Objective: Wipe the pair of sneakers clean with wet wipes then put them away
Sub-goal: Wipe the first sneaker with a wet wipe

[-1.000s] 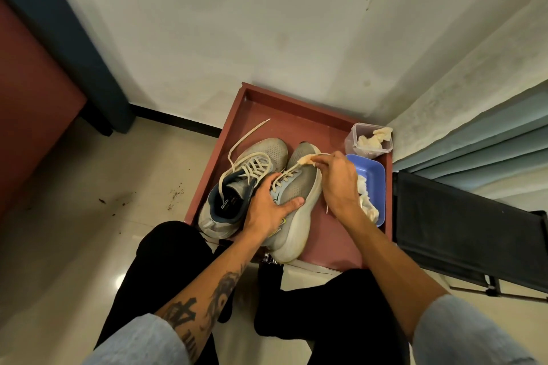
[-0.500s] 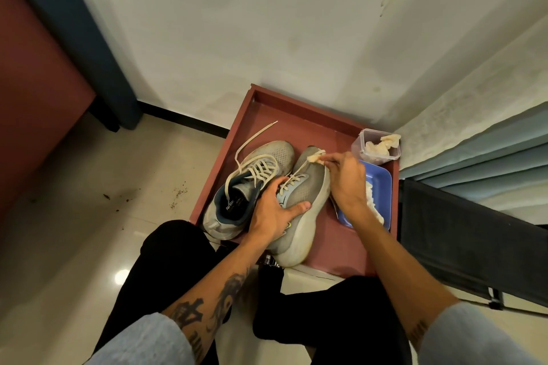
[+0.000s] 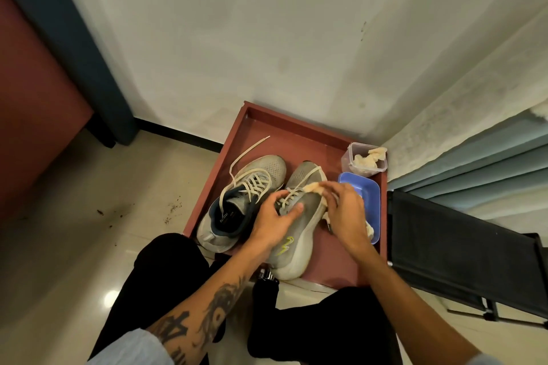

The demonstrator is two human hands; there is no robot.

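Grey mesh, held sneaker [image 3: 307, 218]: grey knit upper, thick pale sole, cream laces, a lime-yellow mark on the side near the heel.
Second sneaker [image 3: 261, 170]: same grey mesh with a dark blue collar and lining; one loose lace [image 3: 249, 151] trails over the tray floor towards the wall.
Where they are: both lie side by side in a reddish-brown tray [image 3: 267, 124] on the floor in a corner; the held sneaker is the right one of the pair, its heel over the tray's near rim.
Left hand [image 3: 272, 222]: tattooed forearm reaches in from the lower left; the fingers curl over the laces and tongue, the thumb lies along the side of the upper, so it grips the held sneaker.
Right hand [image 3: 345, 213]: comes from the lower right, blurred; its fingertips pinch a crumpled cream wipe [image 3: 314, 187] against the laces at the forefoot.
Held sneaker, direction: long axis runs away from the person, toe to the wall, heel to the knees; it is rolled so the sole edge faces right.
Second sneaker, direction: upright on its sole, toe away and slanted right.
Beside them: a blue dish [image 3: 367, 190] at the tray's right edge, partly behind the right hand; a clear tub [image 3: 364, 157] with crumpled wipes in the far right corner.
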